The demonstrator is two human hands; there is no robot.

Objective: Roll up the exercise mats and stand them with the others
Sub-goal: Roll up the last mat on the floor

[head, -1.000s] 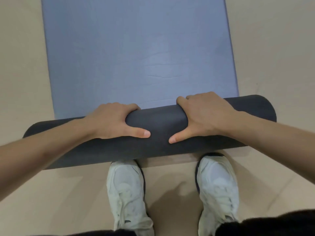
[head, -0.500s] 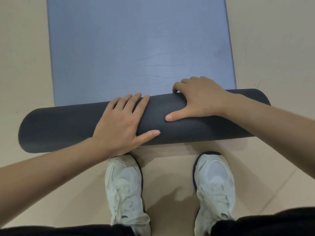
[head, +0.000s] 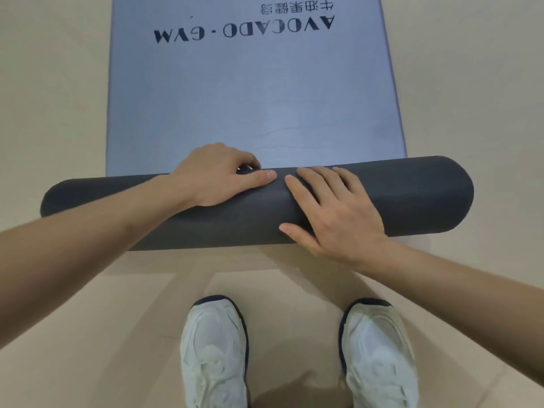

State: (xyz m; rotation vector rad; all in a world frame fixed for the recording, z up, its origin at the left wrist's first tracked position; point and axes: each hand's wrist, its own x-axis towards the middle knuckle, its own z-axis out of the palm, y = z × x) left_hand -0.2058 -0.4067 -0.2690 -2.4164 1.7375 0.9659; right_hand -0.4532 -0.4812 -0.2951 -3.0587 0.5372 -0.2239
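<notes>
A blue-grey exercise mat (head: 253, 92) lies flat on the floor ahead of me, with upside-down lettering printed near its far end. Its near part is wound into a thick dark grey roll (head: 412, 195) lying across the view. My left hand (head: 217, 175) sits on top of the roll left of centre, fingers curled over its far edge and thumb laid along the top. My right hand (head: 332, 210) lies flat on the roll just right of centre, fingers straight and spread, pressing on it.
Beige floor (head: 53, 83) surrounds the mat on both sides. My two white shoes (head: 215, 354) (head: 379, 354) stand on the floor just behind the roll.
The roll has moved farther along the mat, and the printed lettering has come into view. My left hand went from flat to curled over the far edge; my right hand went from curled to flat.
</notes>
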